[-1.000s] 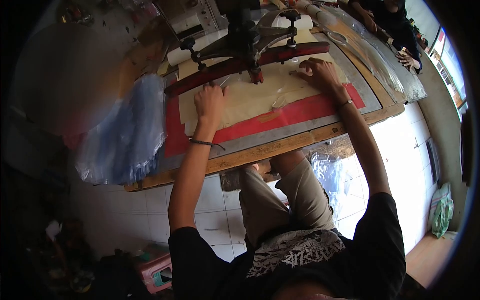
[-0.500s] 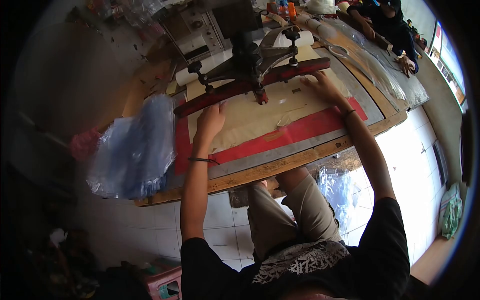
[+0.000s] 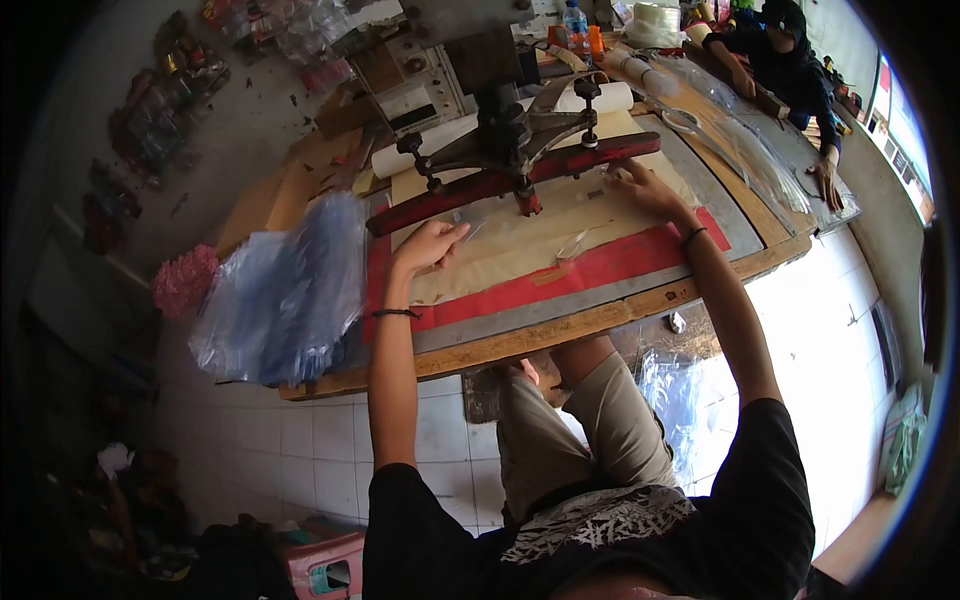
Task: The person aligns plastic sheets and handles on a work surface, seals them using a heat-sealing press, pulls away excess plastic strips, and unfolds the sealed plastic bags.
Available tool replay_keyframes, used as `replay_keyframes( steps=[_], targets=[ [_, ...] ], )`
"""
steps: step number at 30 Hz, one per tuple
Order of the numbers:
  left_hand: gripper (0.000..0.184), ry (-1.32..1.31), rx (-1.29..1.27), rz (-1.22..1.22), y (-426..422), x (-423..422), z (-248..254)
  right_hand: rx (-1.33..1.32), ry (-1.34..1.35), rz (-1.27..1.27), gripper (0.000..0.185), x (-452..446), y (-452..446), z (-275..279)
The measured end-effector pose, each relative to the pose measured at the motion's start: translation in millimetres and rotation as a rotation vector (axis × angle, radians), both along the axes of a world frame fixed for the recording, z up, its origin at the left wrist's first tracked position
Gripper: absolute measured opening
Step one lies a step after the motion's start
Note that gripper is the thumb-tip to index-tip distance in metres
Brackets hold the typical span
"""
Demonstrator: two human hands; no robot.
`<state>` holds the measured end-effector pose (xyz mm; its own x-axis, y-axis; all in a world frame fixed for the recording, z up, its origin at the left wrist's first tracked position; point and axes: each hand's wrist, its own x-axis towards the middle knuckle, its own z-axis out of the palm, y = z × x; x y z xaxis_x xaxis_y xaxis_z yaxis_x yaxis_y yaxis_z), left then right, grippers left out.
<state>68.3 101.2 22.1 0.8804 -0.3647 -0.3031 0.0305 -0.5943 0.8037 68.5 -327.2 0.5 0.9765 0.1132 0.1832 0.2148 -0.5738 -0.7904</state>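
Note:
My left hand [image 3: 432, 246] is closed in a pinch at the left of the cream work sheet. A clear plastic sheet [image 3: 476, 232] shows faintly at its fingertips. Close under the right end of the red press bar [image 3: 440, 205], my right hand [image 3: 648, 190] has its fingers bent together; what they hold is hidden. The cream sheet [image 3: 520, 262] lies on a red mat [image 3: 600, 266] below the bar. A small loop of clear material [image 3: 571, 245] rests on the cream sheet.
A stack of clear plastic sleeves [image 3: 280, 290] hangs over the table's left edge. Behind the bar stand the machine's control box [image 3: 425, 90] and a white roll [image 3: 420, 145]. Plastic sheeting [image 3: 745, 150] lies at right, where another person [image 3: 775, 60] leans on the table.
My left hand has drawn slightly back from the bar and turned, its fingers now pinched. The right hand's fingers have bent together near the bar. The head view has shifted slightly.

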Motion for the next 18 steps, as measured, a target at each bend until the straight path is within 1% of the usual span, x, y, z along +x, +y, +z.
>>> replay_keyframes(
  steps=[3, 6, 7, 10, 13, 15, 16, 17, 18],
  targets=[
    [0.030, -0.075, 0.040, 0.045, -10, -1, -2, 0.002, -0.020, 0.017, 0.051, -6, 1, 4],
    [0.028, -0.002, -0.282, 0.139, -17, -8, 1, 0.002, -0.032, 0.014, 0.053, -5, 0, 3],
    [0.027, 0.047, -0.384, 0.116, -19, -10, 4, -0.023, -0.055, 0.004, 0.055, -7, 1, 3],
    [0.023, 0.130, -0.558, 0.119, -29, -19, 3, -0.093, 0.009, -0.055, 0.055, 3, 1, -1],
    [0.021, 0.200, -0.598, 0.036, -25, -17, 4, -0.066, -0.016, 0.000, 0.053, 13, -7, -8],
    [0.020, 0.249, -0.583, 0.003, -21, -18, 8, -0.067, -0.090, 0.014, 0.050, 15, -9, -13],
    [0.021, 0.268, -0.571, -0.014, -19, -19, 10, -0.064, -0.133, 0.020, 0.048, 12, -7, -8],
    [0.025, 0.281, -0.529, -0.027, -18, -20, 11, -0.056, -0.141, 0.034, 0.046, 8, -7, -2],
    [0.026, 0.294, -0.468, -0.072, -17, -22, 11, -0.035, -0.133, 0.046, 0.046, 6, -8, 0]
  ],
)
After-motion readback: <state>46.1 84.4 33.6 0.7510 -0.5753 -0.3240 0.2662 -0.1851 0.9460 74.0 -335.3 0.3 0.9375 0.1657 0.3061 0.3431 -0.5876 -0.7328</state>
